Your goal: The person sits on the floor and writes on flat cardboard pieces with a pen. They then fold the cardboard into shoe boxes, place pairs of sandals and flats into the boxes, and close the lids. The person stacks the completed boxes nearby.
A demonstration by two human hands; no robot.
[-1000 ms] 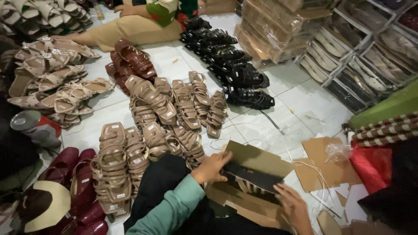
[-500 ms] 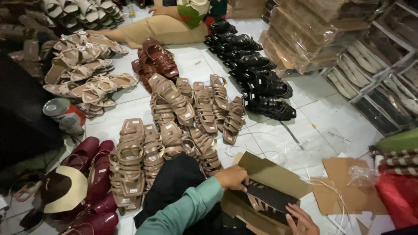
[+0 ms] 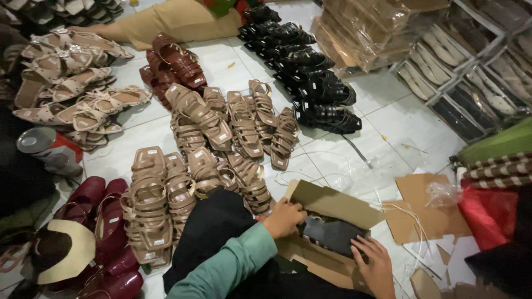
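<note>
Just both hands, left hand (image 3: 285, 217) and right hand (image 3: 376, 264), at cardboard box (image 3: 332, 200) edges, bare tiles (image 3: 399, 135) beyond

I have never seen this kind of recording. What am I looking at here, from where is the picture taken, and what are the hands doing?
There is no machine. A camera worn on a person's head looks down at their own two bare hands. The left hand grips the edge of an open cardboard box on the tiled floor. The right hand rests on a black sandal lying inside the box. Around it lie rows of tan sandals, black sandals and dark red shoes, with cardboard scraps to the right.
</note>
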